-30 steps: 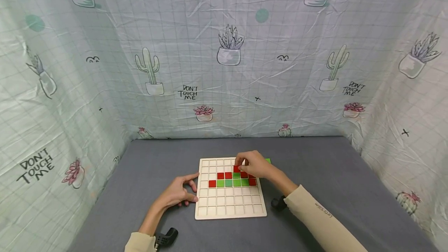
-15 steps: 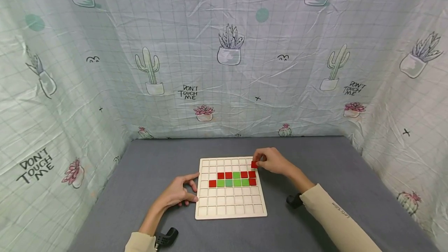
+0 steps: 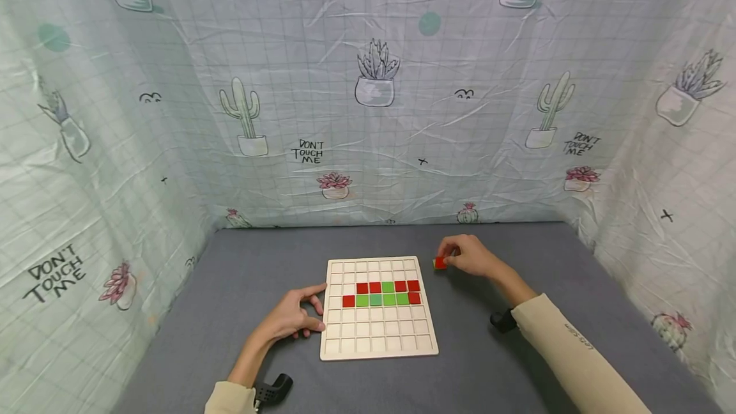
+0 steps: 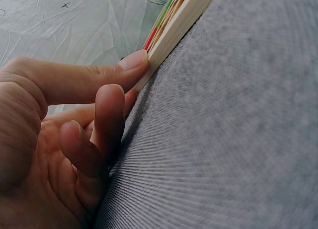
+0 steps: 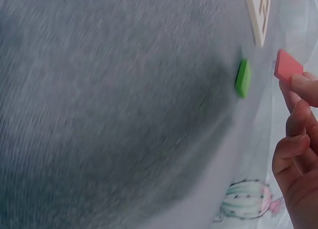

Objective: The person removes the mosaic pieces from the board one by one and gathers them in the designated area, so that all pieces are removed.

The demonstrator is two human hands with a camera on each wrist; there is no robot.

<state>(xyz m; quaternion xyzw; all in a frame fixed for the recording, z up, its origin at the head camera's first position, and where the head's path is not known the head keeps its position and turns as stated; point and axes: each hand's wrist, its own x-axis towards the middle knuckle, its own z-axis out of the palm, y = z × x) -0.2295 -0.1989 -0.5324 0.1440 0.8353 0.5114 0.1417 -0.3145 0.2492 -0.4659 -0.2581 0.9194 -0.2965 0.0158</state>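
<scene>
A square wooden grid board (image 3: pixel 379 329) lies on the grey table, with two rows of red and green square tiles (image 3: pixel 388 299) in its cells. My left hand (image 3: pixel 287 315) rests at the board's left edge. In the left wrist view its thumb (image 4: pixel 134 61) presses against the board's side, and the other fingers are bent loosely below. Beyond the board's back right corner, my right hand (image 3: pixel 470 255) pinches a red tile (image 5: pixel 288 66) between thumb and fingers. A green tile (image 5: pixel 243 79) lies on the table under the red one, mostly covered by it in the head view.
The grey cloth-covered table (image 3: pixel 276 248) extends around the board on all sides. Behind and beside it hang curtains (image 3: pixel 425 126) printed with cacti and potted plants. A black wrist device (image 3: pixel 275 390) is strapped to the left wrist, and another (image 3: pixel 503 321) to the right.
My right hand has carried the red tile from over the board's upper right cells, past its edge, to above the green tile on the table. The left hand has stayed put.
</scene>
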